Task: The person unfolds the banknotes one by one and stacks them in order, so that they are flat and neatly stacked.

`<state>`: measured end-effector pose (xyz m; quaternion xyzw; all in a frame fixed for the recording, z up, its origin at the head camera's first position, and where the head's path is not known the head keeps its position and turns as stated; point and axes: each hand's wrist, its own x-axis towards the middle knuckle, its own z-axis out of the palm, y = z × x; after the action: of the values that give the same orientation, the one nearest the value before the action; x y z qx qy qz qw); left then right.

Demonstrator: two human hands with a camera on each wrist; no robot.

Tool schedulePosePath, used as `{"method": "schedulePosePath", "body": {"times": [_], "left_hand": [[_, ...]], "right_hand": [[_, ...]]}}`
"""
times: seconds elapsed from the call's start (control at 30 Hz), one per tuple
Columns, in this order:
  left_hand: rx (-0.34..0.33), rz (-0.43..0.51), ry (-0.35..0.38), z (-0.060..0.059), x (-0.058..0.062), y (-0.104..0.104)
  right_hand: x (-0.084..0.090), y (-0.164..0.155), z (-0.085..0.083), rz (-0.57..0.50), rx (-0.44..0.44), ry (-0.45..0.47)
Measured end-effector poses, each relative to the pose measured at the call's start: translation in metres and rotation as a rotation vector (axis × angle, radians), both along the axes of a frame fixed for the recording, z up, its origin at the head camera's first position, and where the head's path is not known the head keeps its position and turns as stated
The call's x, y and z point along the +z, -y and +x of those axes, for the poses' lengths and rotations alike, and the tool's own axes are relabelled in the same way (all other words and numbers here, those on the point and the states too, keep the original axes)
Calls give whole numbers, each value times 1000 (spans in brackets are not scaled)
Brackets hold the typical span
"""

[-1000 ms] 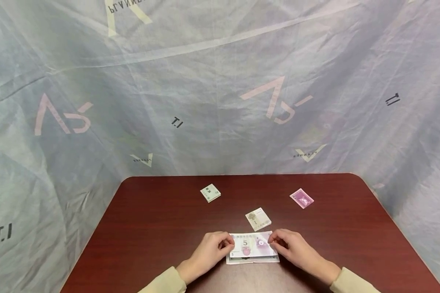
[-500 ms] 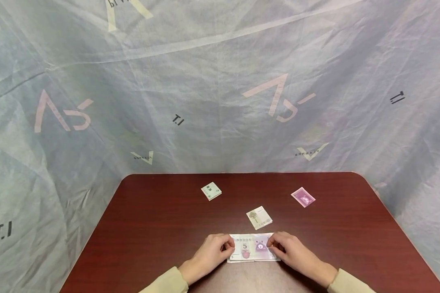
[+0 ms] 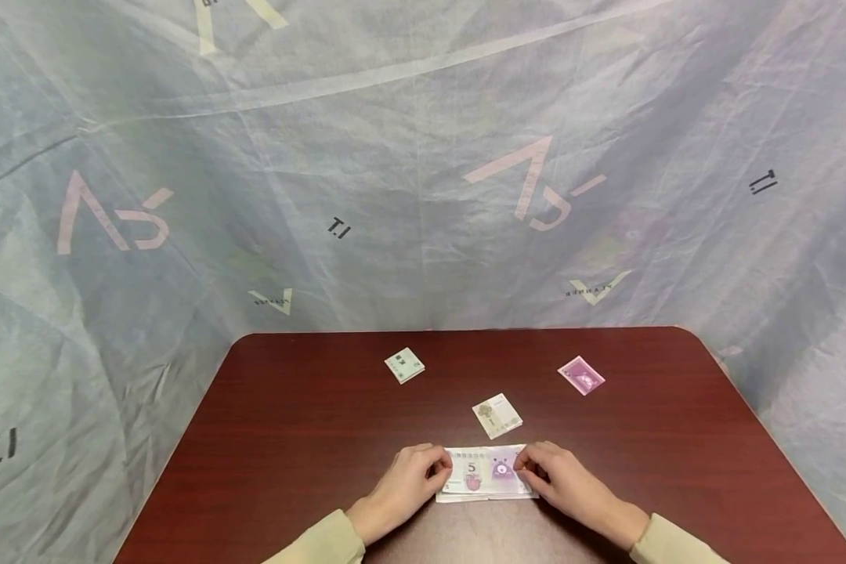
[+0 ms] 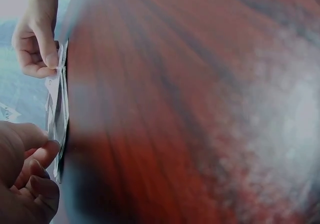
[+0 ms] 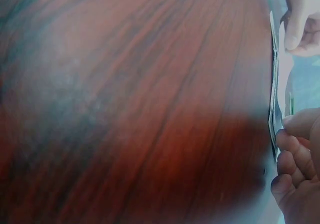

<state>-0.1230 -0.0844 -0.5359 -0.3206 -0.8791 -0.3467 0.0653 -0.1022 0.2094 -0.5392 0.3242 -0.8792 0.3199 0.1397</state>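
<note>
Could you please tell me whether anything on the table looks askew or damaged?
Mildly askew: the pale green note, beige note and pink note lie turned at an angle on the table, while the 5 note between the left hand and right hand runs nearly straight across. No damage is visible.

place: screened-off booth | printed grey sheeting (image 3: 395, 157) (creased, on three sides) | reddish-brown tabletop (image 3: 289, 431)

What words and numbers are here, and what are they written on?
"5": on the top note, nearest us.
"1": small, on the folded note just beyond it.
"T.I": three times, on the grey cloth.
"PLANNER": flipped, on the cloth's right.
The pink signs there look like "AS", but I'm unsure.
Too small to read: the green note and purple note.
</note>
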Motion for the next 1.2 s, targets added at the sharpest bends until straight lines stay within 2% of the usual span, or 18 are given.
{"method": "schedulePosePath", "body": {"times": [0.37,0.6,0.87,1.2], "left_hand": [[1,-84,-20,-1,-4,1],[6,-84,-17,-3,-3,2],[11,-126,0,-3,-3,3],[48,-155,3,-3,-3,2]], "right_hand": [[-1,2,-2,29,15,-46],[0,2,-3,39,5,-71],[-1,-2,-4,63,11,-122],[1,-8,-5,96,28,-164]]}}
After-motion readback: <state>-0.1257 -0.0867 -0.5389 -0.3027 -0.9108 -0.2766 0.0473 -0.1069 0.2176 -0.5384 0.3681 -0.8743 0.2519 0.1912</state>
